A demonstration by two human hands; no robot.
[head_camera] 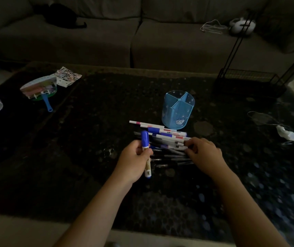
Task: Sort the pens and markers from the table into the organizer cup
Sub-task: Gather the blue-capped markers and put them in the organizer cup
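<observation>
— Dim living room, sofa (89, 38) at the back, and a dark speckled coffee table (71, 157) in front. Where does the sorting stand?

— Barely begun, by my reading. The blue organizer cup (178, 109) stands upright just beyond the heap, and all the compartments I can see into look empty.

— And the pens?

— Nearly all of them lie in one pile (167, 147) on the table, between the hands and the cup. White-barrelled markers with blue caps sit on the far side, touching or almost touching the cup's base; dark pens lie on the near side, harder to count in this light.

— What are the hands doing?

— The left hand (133, 161) is closed around one blue-capped marker (146, 154), held roughly upright, cap up, lifted clear of the pile. The right hand (203, 154) rests on the right end of the pile, fingers curled down onto the pens. Whether it has actually pinched any of them, I cannot tell.

— So what remains?

— Practically everything: the marker in hand needs dropping into a compartment, then the whole pile after it. The clutter at the table's left edge looks unrelated.
</observation>
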